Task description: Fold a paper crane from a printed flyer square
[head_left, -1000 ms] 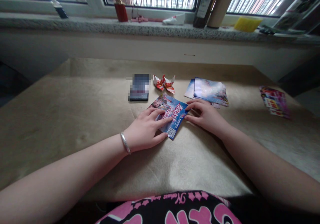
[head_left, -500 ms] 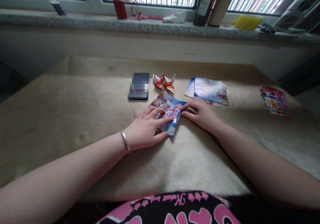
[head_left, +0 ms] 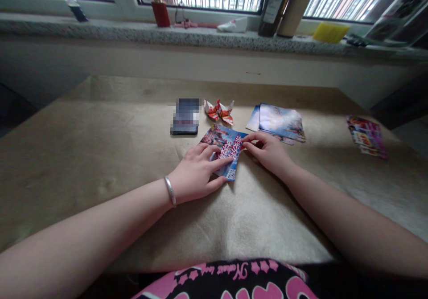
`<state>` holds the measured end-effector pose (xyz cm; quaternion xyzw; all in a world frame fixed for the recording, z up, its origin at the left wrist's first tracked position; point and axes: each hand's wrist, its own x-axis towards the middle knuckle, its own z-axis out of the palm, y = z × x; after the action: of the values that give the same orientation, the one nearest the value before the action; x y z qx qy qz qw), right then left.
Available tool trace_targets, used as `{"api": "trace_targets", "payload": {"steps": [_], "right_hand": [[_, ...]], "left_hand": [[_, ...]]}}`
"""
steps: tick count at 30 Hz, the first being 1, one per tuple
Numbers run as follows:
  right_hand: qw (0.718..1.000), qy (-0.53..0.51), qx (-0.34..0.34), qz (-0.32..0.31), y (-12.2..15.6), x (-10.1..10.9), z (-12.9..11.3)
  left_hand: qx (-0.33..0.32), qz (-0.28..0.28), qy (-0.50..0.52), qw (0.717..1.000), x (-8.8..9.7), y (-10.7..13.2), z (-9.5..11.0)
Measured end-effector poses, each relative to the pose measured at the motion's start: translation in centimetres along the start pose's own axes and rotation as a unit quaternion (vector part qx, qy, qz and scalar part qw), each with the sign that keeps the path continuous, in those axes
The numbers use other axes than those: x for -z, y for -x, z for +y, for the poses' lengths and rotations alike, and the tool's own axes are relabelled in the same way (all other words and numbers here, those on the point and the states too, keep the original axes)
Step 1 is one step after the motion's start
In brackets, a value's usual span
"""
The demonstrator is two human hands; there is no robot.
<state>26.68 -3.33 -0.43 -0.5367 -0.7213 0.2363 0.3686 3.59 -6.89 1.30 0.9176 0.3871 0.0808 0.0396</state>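
A blue and red printed paper sheet lies on the tan table in front of me. My left hand, with a silver bracelet on the wrist, presses flat on the sheet's left part, fingers stretched out. My right hand pinches the sheet's right edge between thumb and fingers and lifts it inward. A folded red and white paper figure sits just beyond the sheet.
A dark phone lies left of the paper figure. A small stack of printed sheets lies to the right, and more colourful sheets near the table's right edge. The stone windowsill holds a red cup, bottles and a yellow box.
My right hand has drawn the sheet's right edge leftward, so the visible sheet is narrower. My left hand has stayed pressed on the sheet.
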Motion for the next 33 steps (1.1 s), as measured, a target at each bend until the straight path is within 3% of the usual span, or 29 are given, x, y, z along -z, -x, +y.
{"api": "trace_targets", "payload": {"steps": [13, 22, 29, 33], "right_hand": [[0.988, -0.130, -0.051, 0.060, 0.1, -0.1, -0.1], [0.984, -0.156, -0.086, 0.031, 0.4, -0.1, -0.3], [0.989, -0.137, -0.056, 0.011, 1.1, -0.1, -1.0], [0.994, -0.105, -0.028, 0.003, 1.3, 0.0, -1.3]], "left_hand": [[0.001, -0.004, 0.009, 1.000, 0.1, -0.4, 0.1], [-0.017, 0.013, 0.022, 1.000, 0.2, -0.5, -0.2], [0.007, 0.030, 0.032, 0.999, 0.1, -0.4, -0.4], [0.005, 0.071, 0.046, 0.996, -0.4, -0.3, -0.9]]}}
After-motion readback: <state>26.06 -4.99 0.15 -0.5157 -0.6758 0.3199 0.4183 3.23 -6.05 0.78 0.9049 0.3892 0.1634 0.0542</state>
